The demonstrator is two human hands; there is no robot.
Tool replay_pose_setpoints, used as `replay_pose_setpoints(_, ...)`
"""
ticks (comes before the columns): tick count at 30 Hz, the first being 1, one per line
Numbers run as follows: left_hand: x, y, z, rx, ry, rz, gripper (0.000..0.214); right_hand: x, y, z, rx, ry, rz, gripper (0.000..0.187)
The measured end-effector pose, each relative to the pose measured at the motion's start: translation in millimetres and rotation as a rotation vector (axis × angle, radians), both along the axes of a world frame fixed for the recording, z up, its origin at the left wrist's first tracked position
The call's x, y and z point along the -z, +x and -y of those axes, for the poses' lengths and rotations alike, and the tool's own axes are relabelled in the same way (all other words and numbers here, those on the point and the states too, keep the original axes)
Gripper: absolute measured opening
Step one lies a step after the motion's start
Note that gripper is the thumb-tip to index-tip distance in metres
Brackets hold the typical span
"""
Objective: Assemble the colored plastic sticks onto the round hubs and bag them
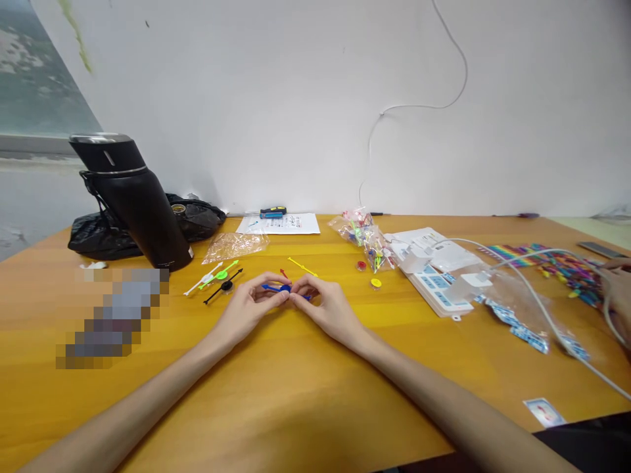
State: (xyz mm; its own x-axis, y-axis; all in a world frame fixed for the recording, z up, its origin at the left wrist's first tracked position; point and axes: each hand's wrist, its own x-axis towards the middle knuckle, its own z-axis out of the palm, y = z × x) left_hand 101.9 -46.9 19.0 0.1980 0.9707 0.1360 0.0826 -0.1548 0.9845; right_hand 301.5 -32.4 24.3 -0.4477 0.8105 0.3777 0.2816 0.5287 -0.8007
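Between the fingertips of both hands is a blue arrow spinner [271,288] with a round centre, partly covered by fingers. My left hand [250,303] pinches it from the left, and my right hand [329,307] grips it from the right. Just behind the hands lie a red arrow [282,274], mostly hidden, and a yellow arrow [303,267]. To the left are a black arrow spinner [226,286], a green one [221,275] and a white one [204,279]. A yellow disc [376,283] and a red disc [361,265] lie right of my right hand.
A black thermos [142,203] stands left, before a black plastic bag [202,220]. At the right are a white power strip [436,292], cables, a bag of coloured parts [367,240] and colourful small pieces [566,269]. Another person's hand [618,292] is at the far right.
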Motion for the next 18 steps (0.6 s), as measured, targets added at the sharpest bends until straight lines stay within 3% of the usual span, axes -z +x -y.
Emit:
replay_pose_setpoints(10,0.5,0.2,-0.3,-0.005,-0.009,-0.006,0.034,0.9,0.5,0.5,-0.046,-0.094,-0.025,0.016)
replay_pose_setpoints(15,4.4,-0.8,-2.4,0.001,-0.071,0.08,0.049,1.8,0.9,-0.2,-0.045,-0.098,-0.022,0.018)
replay_pose_setpoints(18,4.2,-1.9,-5.0,-0.026,-0.071,0.172,0.046,2.8,0.3,1.0,-0.071,-0.122,-0.017,0.019)
